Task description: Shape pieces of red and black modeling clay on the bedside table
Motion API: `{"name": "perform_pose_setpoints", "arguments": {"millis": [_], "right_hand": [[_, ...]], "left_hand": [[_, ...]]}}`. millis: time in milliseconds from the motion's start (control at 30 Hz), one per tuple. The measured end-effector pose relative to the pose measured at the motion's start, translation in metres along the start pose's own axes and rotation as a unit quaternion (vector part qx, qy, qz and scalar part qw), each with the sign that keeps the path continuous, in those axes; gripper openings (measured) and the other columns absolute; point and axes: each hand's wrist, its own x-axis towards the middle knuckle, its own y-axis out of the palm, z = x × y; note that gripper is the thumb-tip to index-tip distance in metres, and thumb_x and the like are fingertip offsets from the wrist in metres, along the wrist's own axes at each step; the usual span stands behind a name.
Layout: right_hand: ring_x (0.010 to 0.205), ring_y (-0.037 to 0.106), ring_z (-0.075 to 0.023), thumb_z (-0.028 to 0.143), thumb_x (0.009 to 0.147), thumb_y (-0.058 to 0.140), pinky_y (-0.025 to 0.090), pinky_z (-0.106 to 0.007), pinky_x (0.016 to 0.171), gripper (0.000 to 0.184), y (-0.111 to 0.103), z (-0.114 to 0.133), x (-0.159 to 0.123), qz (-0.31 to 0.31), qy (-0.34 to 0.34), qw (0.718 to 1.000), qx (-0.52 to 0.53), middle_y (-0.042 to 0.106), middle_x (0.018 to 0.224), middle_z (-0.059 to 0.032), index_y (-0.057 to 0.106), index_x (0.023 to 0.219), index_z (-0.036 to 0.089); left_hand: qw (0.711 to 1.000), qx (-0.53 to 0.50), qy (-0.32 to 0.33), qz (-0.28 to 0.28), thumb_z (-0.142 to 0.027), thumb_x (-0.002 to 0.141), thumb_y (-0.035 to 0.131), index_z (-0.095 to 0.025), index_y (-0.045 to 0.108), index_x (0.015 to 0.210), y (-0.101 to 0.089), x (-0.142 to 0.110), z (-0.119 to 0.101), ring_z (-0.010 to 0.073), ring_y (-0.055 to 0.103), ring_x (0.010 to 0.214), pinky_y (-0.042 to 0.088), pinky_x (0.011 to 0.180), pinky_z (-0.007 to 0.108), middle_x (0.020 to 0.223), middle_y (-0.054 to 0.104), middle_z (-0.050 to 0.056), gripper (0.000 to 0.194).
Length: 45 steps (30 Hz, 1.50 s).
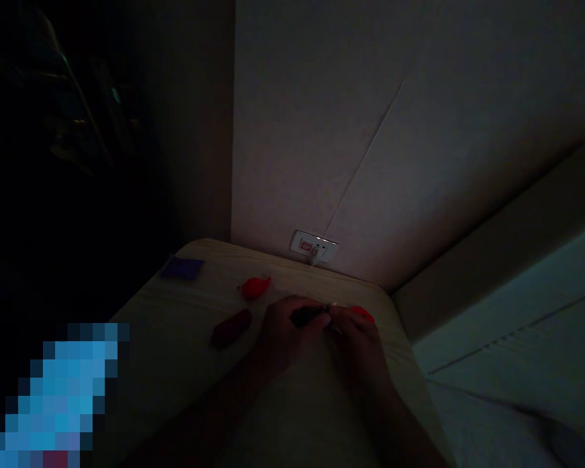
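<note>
My left hand (285,328) is closed around a small dark object (306,316) whose kind I cannot make out in the dim light. Against its right end my right hand (358,331) is pinched, with something small and pale at the fingertips. A bright red thing (363,314) shows just behind my right fingers; whether they touch it I cannot tell. Left of my hands, a red bundle with pointed ends (256,288) lies on the wooden tabletop (292,403). Nearer to me is a dark red, elongated object (231,329).
A flat purple packet (182,268) lies at the table's far left corner. A wall socket with a red switch and a plug (314,247) sits just above the back edge. To the right stands a pale bed or furniture side (511,318). A blurred-out bluish patch covers the lower left.
</note>
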Motion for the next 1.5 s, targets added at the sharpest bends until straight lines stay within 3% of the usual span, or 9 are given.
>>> {"name": "perform_pose_setpoints", "arguments": {"millis": [367, 567, 700, 833, 933, 1067, 1200, 1367, 1500], "right_hand": [[0.087, 0.069, -0.0203, 0.036, 0.071, 0.088, 0.056, -0.035, 0.086, 0.017, 0.007, -0.001, 0.004, 0.06, 0.052, 0.985, 0.154, 0.079, 0.09, -0.0027, 0.084, 0.084, 0.026], [0.108, 0.065, -0.0237, 0.034, 0.08, 0.082, 0.052, -0.039, 0.092, 0.011, -0.006, -0.001, 0.004, 0.047, -0.173, 0.981, -0.077, 0.072, 0.113, -0.0051, 0.082, 0.09, 0.03], [0.1, 0.065, -0.0238, 0.031, 0.083, 0.08, 0.053, -0.038, 0.084, 0.01, -0.011, 0.008, 0.003, 0.08, -0.228, 0.953, -0.182, 0.069, 0.11, -0.0071, 0.081, 0.093, 0.03], [0.101, 0.065, -0.0231, 0.034, 0.076, 0.086, 0.052, -0.037, 0.087, 0.01, -0.01, 0.005, 0.006, 0.047, -0.179, 0.975, -0.12, 0.071, 0.107, -0.0063, 0.081, 0.072, 0.027], [0.096, 0.067, -0.0219, 0.039, 0.076, 0.086, 0.054, -0.038, 0.09, 0.014, -0.004, -0.002, 0.005, 0.062, -0.05, 0.996, 0.046, 0.074, 0.107, -0.0051, 0.082, 0.078, 0.026], [0.084, 0.069, -0.0182, 0.04, 0.077, 0.085, 0.056, -0.035, 0.091, 0.032, 0.006, -0.003, 0.0, 0.088, 0.098, 0.97, 0.204, 0.076, 0.087, -0.0017, 0.08, 0.105, 0.025], [0.08, 0.067, -0.0134, 0.034, 0.077, 0.085, 0.056, -0.027, 0.088, 0.028, 0.006, -0.003, 0.001, 0.071, 0.105, 0.962, 0.242, 0.074, 0.083, 0.0023, 0.08, 0.103, 0.026], [0.106, 0.064, -0.0217, 0.042, 0.084, 0.078, 0.052, -0.036, 0.095, 0.016, -0.002, -0.001, 0.004, 0.07, -0.06, 0.995, 0.043, 0.073, 0.107, -0.0037, 0.083, 0.093, 0.029], [0.12, 0.058, -0.0274, 0.039, 0.092, 0.069, 0.047, -0.044, 0.102, 0.022, -0.008, 0.008, -0.001, 0.119, -0.234, 0.949, -0.173, 0.067, 0.122, -0.0078, 0.08, 0.11, 0.032]], "left_hand": [[0.998, -0.041, -0.037, 0.031, -0.034, 0.077, 0.076, -0.016, 0.081, 0.091, 0.001, 0.004, 0.004, 0.0233, 0.074, 0.086, 0.056, 0.079, 0.032, 0.09, 0.081, 0.008, 0.024], [0.996, -0.059, -0.052, 0.032, -0.034, 0.074, 0.077, -0.015, 0.08, 0.087, -0.002, 0.006, 0.004, 0.0229, 0.072, 0.08, 0.055, 0.074, 0.032, 0.084, 0.079, 0.007, 0.024], [0.997, -0.048, -0.034, 0.045, -0.032, 0.073, 0.079, -0.016, 0.077, 0.088, -0.003, 0.003, -0.003, 0.0217, 0.07, 0.082, 0.053, 0.074, 0.031, 0.086, 0.078, 0.006, 0.022], [0.999, 0.001, 0.01, 0.053, -0.03, 0.072, 0.081, -0.018, 0.074, 0.087, -0.002, -0.001, -0.004, 0.0196, 0.068, 0.079, 0.051, 0.073, 0.029, 0.083, 0.075, 0.003, 0.021], [0.998, 0.017, 0.025, 0.047, -0.028, 0.072, 0.081, -0.018, 0.073, 0.083, 0.0, -0.001, -0.001, 0.0192, 0.067, 0.08, 0.049, 0.074, 0.029, 0.082, 0.074, 0.002, 0.017], [0.999, -0.006, 0.012, 0.041, -0.03, 0.075, 0.079, -0.018, 0.074, 0.083, 0.004, 0.0, 0.002, 0.0187, 0.067, 0.079, 0.048, 0.073, 0.028, 0.082, 0.074, 0.002, 0.016], [0.999, -0.013, -0.008, 0.044, -0.036, 0.077, 0.078, -0.017, 0.073, 0.08, 0.006, 0.0, 0.005, 0.0161, 0.061, 0.07, 0.044, 0.064, 0.026, 0.072, 0.068, 0.0, 0.02], [0.996, -0.075, -0.031, 0.028, -0.043, 0.083, 0.07, -0.017, 0.069, 0.074, 0.007, 0.002, 0.01, 0.0151, 0.057, 0.065, 0.042, 0.061, 0.025, 0.066, 0.063, 0.0, 0.028], [0.99, -0.124, -0.071, -0.003, -0.053, 0.087, 0.06, -0.017, 0.067, 0.07, 0.006, 0.004, 0.007, 0.0147, 0.055, 0.059, 0.04, 0.053, 0.025, 0.062, 0.06, 0.0, 0.041]]}}
